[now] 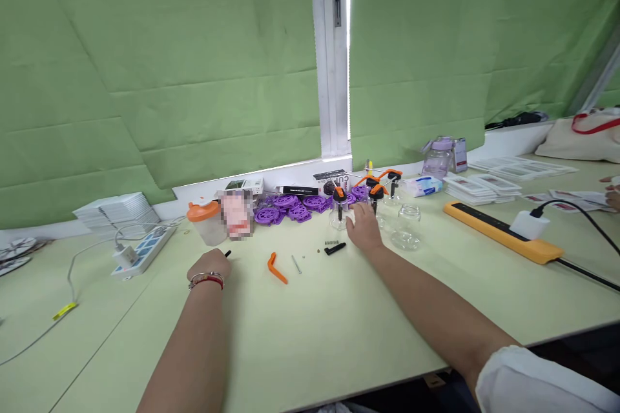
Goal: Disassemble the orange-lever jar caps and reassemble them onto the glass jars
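Note:
My left hand (209, 263) rests on the table, fingers curled round a small black piece (227, 253) whose tip pokes out. My right hand (363, 227) reaches among glass bottles with black and orange spray tops (340, 196); its thumb is apart from the fingers, and the fingertips are partly hidden beside a bottle. Between the hands lie an orange lever (276, 269), a thin metal pin (296, 264), a spring (332, 242) and a black part (335, 249). An uncapped glass jar (405, 230) stands right of my right hand.
Purple plastic pieces (285, 208) lie along the back beside an orange-lidded cup (206, 222). A white power strip (145, 253) is at the left, an orange one (504, 232) at the right. Another person's hand (613, 193) is by papers at the far right.

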`<state>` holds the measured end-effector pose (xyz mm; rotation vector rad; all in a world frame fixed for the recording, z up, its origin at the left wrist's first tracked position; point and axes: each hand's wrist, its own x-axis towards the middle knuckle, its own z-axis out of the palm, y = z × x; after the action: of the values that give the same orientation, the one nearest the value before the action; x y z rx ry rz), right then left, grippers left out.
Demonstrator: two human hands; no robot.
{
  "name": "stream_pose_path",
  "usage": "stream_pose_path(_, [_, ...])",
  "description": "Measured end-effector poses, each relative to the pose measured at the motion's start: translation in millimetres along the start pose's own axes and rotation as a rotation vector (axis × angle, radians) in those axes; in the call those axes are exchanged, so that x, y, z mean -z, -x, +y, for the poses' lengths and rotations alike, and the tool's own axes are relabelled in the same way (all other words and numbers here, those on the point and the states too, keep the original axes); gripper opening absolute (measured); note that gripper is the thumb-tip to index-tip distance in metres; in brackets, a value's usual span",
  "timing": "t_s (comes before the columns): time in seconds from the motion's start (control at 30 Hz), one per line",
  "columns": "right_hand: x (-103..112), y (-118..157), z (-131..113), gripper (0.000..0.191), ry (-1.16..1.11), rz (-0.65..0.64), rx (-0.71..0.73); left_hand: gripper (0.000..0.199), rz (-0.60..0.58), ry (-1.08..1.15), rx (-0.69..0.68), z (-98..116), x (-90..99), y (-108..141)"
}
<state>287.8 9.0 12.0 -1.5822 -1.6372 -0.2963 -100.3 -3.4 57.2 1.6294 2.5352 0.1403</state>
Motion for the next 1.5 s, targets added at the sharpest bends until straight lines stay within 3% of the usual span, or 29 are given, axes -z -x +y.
stream_pose_path(0.2, [-38,-11,-12,0.075,-0.203,-0.121,-0.387,0.032,-0.02,-0.016,-0.046,3,-1.1,2])
stream_pose_path(0.4, [-49,-19,-2,0.059,-0.23,-0.176,-0.469,0.039,-0.021,-0.029,-0.06,10,0.5,10])
stream_pose_path(0.53, [-40,-19,2,0.059,-0.203,-0.184,-0.475,0.054,0.081,-0.078,-0.075,16,1.2,14])
stream_pose_path(0.63, [-27,-20,-5,0.061,-0.208,-0.186,-0.456,0.06,0.262,-0.034,-0.213,29,4.2,23])
stream_pose_path(0.7, [-17,-18,-18,0.064,-0.251,-0.183,-0.404,0.057,0.42,0.092,-0.407,42,5.7,34])
stream_pose_path(0.8, [0,-5,-51,0.066,-0.356,-0.199,-0.287,0.057,0.455,0.441,-0.677,68,2.4,60])
stream_pose_path(0.9, [19,21,-90,0.063,-0.41,-0.224,-0.131,0.076,0.267,0.831,-0.88,93,-8.0,91])
stream_pose_path(0.97, [31,40,-112,0.057,-0.394,-0.246,-0.01,0.086,0.129,1.046,-0.926,104,-14.6,109])
stream_pose_path(1.1, [43,57,-128,0.051,-0.511,-0.37,0.133,0.063,0.031,1.415,-0.699,110,-14.7,122])
stream_pose_path(1.17, [44,52,-122,0.042,-0.701,-0.485,0.05,0.051,-0.094,1.553,-0.692,105,-8.7,119])
stream_pose_path(1.33, [45,25,-97,0.047,-1.185,-0.581,-0.545,0.042,-0.723,1.782,-0.904,92,0.9,112])
stream_pose_path(1.4, [48,21,-90,0.048,-1.263,-0.604,-0.632,0.044,-0.902,1.777,-0.948,91,-1.4,112])
stream_pose_path(1.5, [51,24,-84,0.044,-1.321,-0.616,-0.651,0.046,-1.077,1.758,-0.948,92,-8.7,108])
